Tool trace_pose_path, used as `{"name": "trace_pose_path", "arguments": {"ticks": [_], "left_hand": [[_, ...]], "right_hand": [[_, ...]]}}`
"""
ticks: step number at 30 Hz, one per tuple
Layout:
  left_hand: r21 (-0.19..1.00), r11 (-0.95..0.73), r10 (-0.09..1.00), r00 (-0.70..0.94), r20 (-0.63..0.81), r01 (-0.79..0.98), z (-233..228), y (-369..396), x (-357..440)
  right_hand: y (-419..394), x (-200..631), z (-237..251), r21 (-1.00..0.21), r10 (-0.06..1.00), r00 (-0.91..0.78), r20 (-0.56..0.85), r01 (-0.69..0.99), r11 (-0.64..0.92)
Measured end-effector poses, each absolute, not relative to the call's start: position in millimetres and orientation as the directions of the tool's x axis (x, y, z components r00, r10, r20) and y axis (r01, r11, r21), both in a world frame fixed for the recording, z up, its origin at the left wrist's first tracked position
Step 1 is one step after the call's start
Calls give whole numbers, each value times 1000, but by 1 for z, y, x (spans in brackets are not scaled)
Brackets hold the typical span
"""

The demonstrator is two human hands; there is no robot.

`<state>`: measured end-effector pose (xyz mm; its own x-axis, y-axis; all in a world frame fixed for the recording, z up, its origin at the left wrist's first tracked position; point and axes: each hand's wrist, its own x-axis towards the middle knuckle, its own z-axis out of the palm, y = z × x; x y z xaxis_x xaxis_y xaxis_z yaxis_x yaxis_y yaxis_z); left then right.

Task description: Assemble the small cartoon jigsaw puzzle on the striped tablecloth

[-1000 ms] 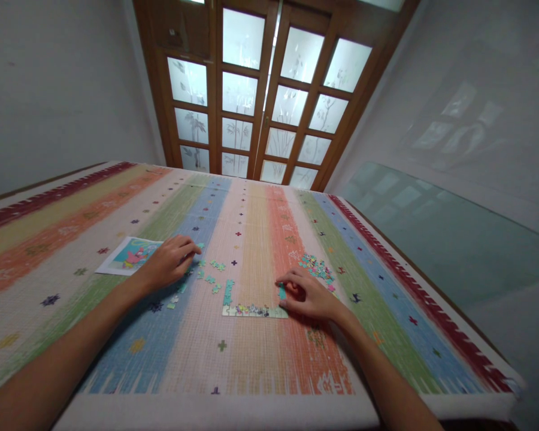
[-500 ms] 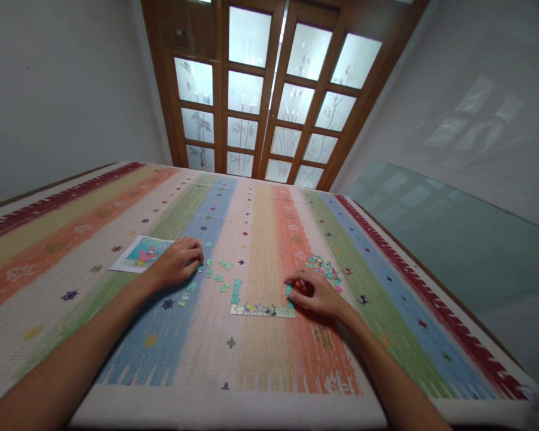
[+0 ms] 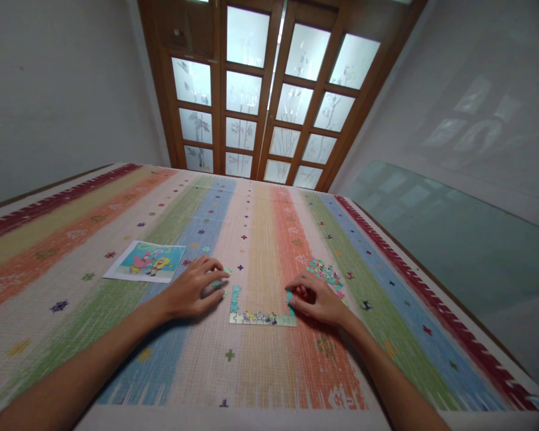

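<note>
A partly joined jigsaw puzzle [image 3: 263, 319] lies on the striped tablecloth, with a bottom row and short sides rising left and right. At its right side my right hand [image 3: 317, 296] is closed, thumb and forefinger pinching a teal puzzle piece [image 3: 290, 299] at the edge. My left hand [image 3: 193, 290] hovers low left of the puzzle, palm down, with thumb and fingers apart. Under and around its fingertips are loose teal pieces, largely hidden by the hand. One loose puzzle piece [image 3: 206, 249] shows beyond the knuckles.
A picture card [image 3: 146, 261] with cartoon figures lies left of my left hand. Beyond my right hand is a heap of loose puzzle pieces [image 3: 324, 270]. The striped tablecloth [image 3: 265, 239] covers the table, and wooden doors [image 3: 260, 90] with frosted panes stand behind it.
My left hand has moved right and slightly toward me, opening its fingers and uncovering the picture card. My right hand stays at the puzzle's right side.
</note>
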<state>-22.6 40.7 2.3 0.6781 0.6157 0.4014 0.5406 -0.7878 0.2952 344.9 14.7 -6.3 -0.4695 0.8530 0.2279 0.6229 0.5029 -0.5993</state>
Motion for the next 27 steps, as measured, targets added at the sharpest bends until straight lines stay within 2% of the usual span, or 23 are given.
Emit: {"name": "trace_pose_path", "arguments": {"ticks": [5,11,14,20,27], "left_hand": [[267,-775,626,642,442,573,-7,40,-17],[249,-576,731,355,583,778,-13,57,-30],[226,-511,754,307,581,829,-15,67,-42],[196,-474,787,312,532,859,-15,79,-61],[195,-649,731,531,430,736,-9,80,-67]], "right_hand": [[16,346,-8,-616,861,-457,224,618,488],[16,347,-12,-636,868,-439,232,607,477],[16,346,-11,-642,869,-432,243,600,477],[14,346,-9,-638,871,-435,228,609,471],[14,346,-11,-640,874,-432,222,612,465]]}}
